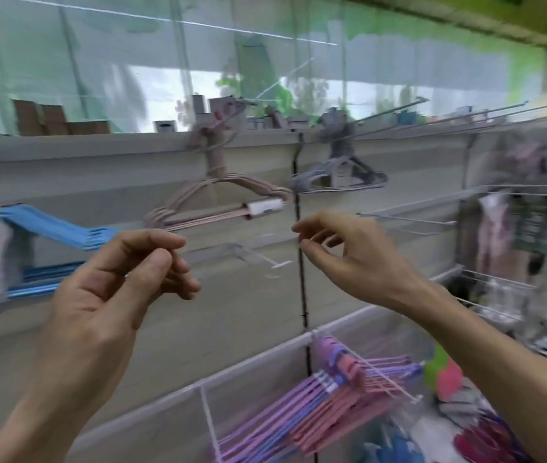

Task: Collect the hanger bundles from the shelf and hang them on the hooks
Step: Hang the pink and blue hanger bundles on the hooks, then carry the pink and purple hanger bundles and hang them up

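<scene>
A beige hanger bundle (218, 198) hangs from a hook at the top of the wall panel, and a grey hanger bundle (339, 177) hangs from the hook to its right. A blue hanger bundle (58, 228) hangs at the left. Purple and pink hanger bundles (319, 406) hang on a white hook at the lower right. My left hand (115, 282) is raised below the beige bundle with loosely curled fingers, holding nothing. My right hand (342, 252) is raised beside it, fingers relaxed, also holding nothing. The view is blurred.
Bare metal hooks (409, 222) jut from the panel at the right, and a clear hook (258, 255) sits between my hands. Small boxes (61, 120) line the top shelf. Packaged goods (513, 228) hang at the far right. A black vertical strip (300, 262) divides the panels.
</scene>
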The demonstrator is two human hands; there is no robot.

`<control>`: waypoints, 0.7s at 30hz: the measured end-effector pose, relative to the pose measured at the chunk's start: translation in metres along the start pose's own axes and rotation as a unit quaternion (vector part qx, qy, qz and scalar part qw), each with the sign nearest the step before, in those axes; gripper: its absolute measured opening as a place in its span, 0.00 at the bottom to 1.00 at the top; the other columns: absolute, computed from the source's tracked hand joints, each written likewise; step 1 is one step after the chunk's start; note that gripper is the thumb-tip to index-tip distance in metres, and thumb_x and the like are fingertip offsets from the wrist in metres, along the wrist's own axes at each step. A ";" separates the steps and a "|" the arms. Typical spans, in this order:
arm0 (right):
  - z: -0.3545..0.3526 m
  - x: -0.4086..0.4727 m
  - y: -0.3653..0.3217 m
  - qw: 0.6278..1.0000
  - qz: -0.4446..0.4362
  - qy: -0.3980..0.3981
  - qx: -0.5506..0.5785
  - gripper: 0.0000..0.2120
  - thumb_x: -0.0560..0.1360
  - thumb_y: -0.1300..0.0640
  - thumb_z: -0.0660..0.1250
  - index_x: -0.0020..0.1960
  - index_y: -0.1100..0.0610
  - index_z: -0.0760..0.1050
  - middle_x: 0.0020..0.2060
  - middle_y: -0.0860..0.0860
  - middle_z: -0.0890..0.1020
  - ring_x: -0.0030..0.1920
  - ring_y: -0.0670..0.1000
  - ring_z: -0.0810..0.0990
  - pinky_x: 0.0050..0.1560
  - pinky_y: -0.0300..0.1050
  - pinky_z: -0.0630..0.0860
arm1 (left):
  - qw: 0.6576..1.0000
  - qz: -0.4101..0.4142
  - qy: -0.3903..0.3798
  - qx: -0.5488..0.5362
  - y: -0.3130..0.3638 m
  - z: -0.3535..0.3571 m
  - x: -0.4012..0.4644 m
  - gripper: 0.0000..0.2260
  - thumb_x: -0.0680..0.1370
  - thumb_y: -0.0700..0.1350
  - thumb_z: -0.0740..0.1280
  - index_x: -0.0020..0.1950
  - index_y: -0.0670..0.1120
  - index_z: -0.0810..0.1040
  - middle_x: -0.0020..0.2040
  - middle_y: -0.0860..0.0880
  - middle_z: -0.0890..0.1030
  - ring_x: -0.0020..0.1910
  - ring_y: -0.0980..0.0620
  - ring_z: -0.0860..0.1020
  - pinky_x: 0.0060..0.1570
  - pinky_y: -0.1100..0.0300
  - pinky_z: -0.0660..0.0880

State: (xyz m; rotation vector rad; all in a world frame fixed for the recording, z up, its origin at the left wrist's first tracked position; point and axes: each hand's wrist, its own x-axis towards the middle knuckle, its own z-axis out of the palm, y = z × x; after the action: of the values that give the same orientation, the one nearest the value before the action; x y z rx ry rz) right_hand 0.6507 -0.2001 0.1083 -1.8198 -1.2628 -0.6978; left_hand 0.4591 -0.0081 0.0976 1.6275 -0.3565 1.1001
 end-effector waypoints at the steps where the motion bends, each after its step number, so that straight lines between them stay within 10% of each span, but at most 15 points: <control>1: -0.018 -0.012 0.014 1.000 0.010 0.003 -0.012 0.10 0.76 0.57 0.67 0.56 0.54 0.81 0.45 0.43 0.84 0.45 0.41 0.82 0.47 0.44 0.79 | 1.000 -0.002 -0.010 -0.009 -0.005 0.022 0.002 0.18 0.70 0.62 0.74 0.50 0.51 0.83 0.40 0.47 0.80 0.39 0.45 0.81 0.44 0.56 0.79; 21: -0.344 -0.241 0.191 0.934 0.246 0.065 -0.251 0.08 0.78 0.60 0.68 0.56 0.56 0.81 0.46 0.44 0.83 0.46 0.40 0.80 0.47 0.35 0.77 | 0.941 -0.046 -0.250 -0.221 -0.077 0.437 0.000 0.16 0.74 0.59 0.71 0.54 0.50 0.82 0.43 0.44 0.81 0.43 0.38 0.81 0.49 0.46 0.76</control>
State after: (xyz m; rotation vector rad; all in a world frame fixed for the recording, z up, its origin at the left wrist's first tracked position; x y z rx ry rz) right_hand 0.7455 -0.6472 0.0427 -2.3354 -0.5153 -0.8837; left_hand 0.7199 -0.3650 0.0584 1.4745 -0.7924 0.4702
